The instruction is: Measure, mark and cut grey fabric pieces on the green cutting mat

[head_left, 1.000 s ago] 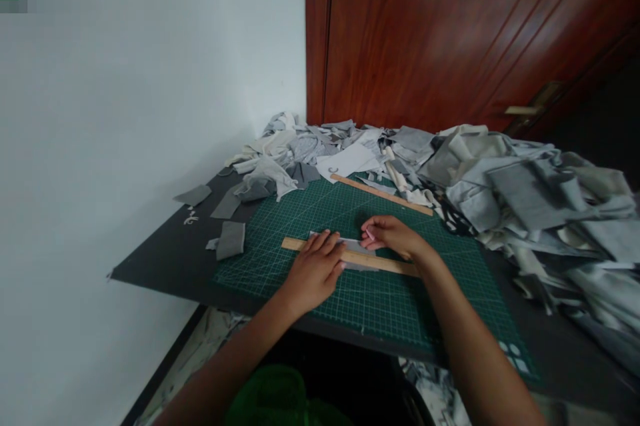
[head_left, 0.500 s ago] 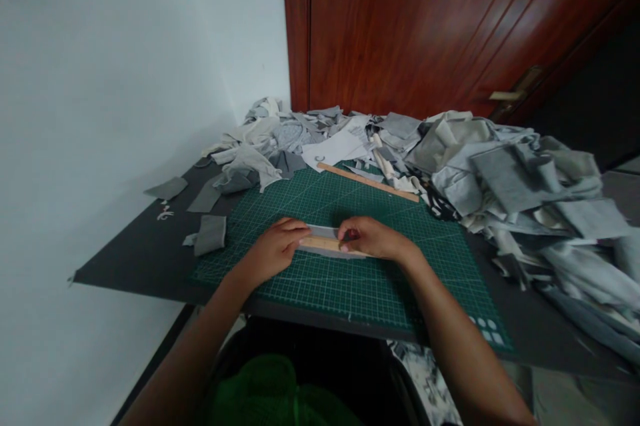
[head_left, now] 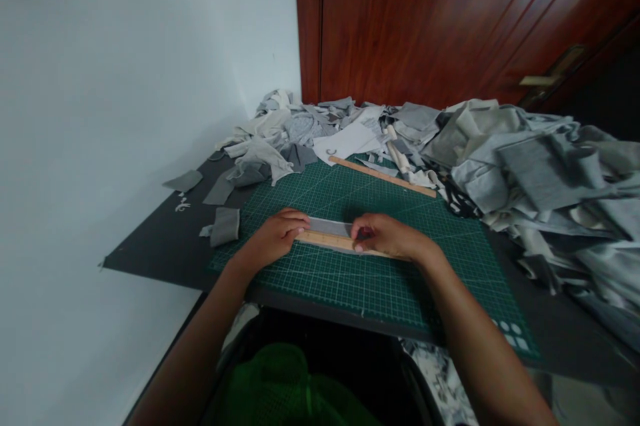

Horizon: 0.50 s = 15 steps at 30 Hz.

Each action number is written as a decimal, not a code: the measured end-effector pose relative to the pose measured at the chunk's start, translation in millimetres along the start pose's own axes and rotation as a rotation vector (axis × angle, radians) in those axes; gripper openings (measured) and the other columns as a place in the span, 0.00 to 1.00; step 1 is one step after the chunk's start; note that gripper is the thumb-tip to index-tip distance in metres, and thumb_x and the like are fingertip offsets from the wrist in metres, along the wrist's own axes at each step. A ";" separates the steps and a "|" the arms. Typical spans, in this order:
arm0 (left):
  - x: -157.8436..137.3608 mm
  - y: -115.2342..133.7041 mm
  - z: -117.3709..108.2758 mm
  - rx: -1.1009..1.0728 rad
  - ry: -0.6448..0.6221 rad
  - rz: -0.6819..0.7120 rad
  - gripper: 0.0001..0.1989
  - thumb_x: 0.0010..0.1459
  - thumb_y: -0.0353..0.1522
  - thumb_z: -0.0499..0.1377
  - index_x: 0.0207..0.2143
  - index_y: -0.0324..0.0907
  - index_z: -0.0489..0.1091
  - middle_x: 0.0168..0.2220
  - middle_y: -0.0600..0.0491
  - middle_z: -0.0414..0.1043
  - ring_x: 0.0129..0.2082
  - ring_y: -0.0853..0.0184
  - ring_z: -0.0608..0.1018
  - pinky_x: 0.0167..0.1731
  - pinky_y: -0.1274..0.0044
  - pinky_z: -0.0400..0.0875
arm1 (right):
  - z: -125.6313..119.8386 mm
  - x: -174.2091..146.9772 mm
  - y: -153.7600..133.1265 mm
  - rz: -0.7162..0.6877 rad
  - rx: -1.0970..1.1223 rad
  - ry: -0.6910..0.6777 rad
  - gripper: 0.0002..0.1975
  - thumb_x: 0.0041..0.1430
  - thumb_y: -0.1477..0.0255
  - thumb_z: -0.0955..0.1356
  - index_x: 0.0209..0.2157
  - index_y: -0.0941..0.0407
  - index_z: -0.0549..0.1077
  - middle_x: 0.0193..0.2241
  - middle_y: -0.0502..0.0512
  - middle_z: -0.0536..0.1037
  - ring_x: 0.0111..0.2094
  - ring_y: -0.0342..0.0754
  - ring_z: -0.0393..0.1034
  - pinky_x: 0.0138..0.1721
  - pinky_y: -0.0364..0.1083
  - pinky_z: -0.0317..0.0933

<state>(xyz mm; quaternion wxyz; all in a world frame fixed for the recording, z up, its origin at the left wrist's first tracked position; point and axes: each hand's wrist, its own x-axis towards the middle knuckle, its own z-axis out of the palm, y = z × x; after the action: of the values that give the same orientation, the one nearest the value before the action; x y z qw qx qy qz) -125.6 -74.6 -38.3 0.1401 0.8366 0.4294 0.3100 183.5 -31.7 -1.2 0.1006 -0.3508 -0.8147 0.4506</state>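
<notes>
No word, number or brand can be read. The green cutting mat (head_left: 473, 273) bears a pale grid, and near its right front corner white round and blocky marks (head_left: 505, 327) — too small to make out. On the white sheet (head_left: 350, 138) sits a dark curved mark (head_left: 331, 152) — whether a letter, I cannot tell. The nearer wooden ruler (head_left: 327, 240) shows nothing legible.

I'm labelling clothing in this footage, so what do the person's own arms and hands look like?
The left hand and right hand are bare, without gloves; no watch or bracelet shows. Both forearms are bare too, with no sleeve in view. Dark green, mesh-like clothing shows below, between them.
</notes>
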 end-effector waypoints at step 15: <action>-3.2 91.6 54.8 0.290 -0.026 0.035 0.18 0.68 0.25 0.55 0.59 0.39 0.71 0.64 0.42 0.68 0.65 0.52 0.69 0.64 0.57 0.68 | 2.0 0.3 5.2 -0.003 0.040 -0.002 0.06 0.55 0.72 0.74 0.35 0.55 0.76 0.28 0.46 0.70 0.30 0.45 0.64 0.30 0.42 0.55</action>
<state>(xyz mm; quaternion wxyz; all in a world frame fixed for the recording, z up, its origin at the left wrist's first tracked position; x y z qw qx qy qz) -34.2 -129.6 -35.8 0.0181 0.8593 0.4532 0.2364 184.9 -31.0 -6.7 0.1075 -0.3471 -0.8062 0.4669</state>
